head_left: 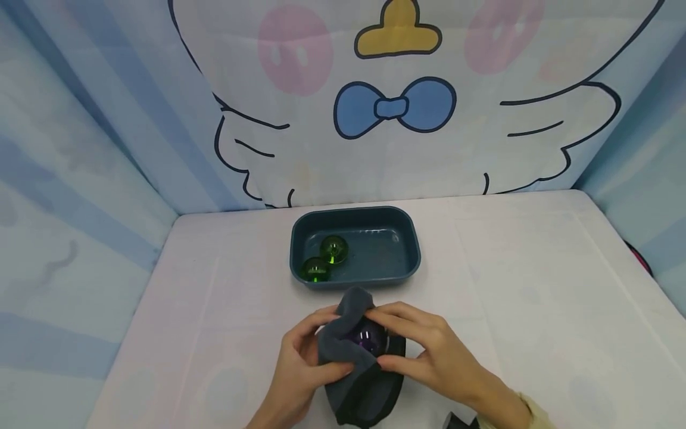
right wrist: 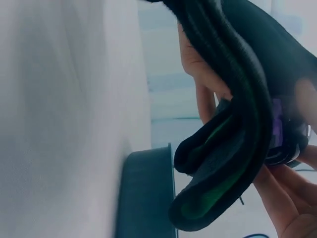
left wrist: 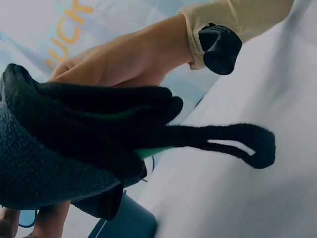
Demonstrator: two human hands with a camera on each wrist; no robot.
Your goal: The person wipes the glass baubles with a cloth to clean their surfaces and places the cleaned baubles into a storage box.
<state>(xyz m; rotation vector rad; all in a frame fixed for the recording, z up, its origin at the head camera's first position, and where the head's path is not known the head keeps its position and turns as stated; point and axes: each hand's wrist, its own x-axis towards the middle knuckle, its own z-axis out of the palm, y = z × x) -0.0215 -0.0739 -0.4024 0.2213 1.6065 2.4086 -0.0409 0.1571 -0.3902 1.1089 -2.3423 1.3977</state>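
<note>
A dark grey-blue cloth [head_left: 348, 345] with a black edge is folded about a dark purple glass ball [head_left: 370, 336], above the table. My left hand [head_left: 297, 363] grips the cloth from the left, its thumb pressing the near fold. From the right, my right hand [head_left: 429, 345] pinches the ball between thumb and fingers, also touching the cloth's edge. The left wrist view shows a loop [left wrist: 262, 144] hanging off the cloth. In the right wrist view the ball [right wrist: 278, 131] shows partly behind the cloth [right wrist: 252, 99].
Just beyond the hands stands a dark teal rectangular tray [head_left: 375, 280]. Two green glass balls lie inside it at its left: one nearer [head_left: 316, 270], one farther [head_left: 334, 249]. A white cloth covers the table [head_left: 230, 310]. Printed curtains [head_left: 391, 161] stand behind and at both sides.
</note>
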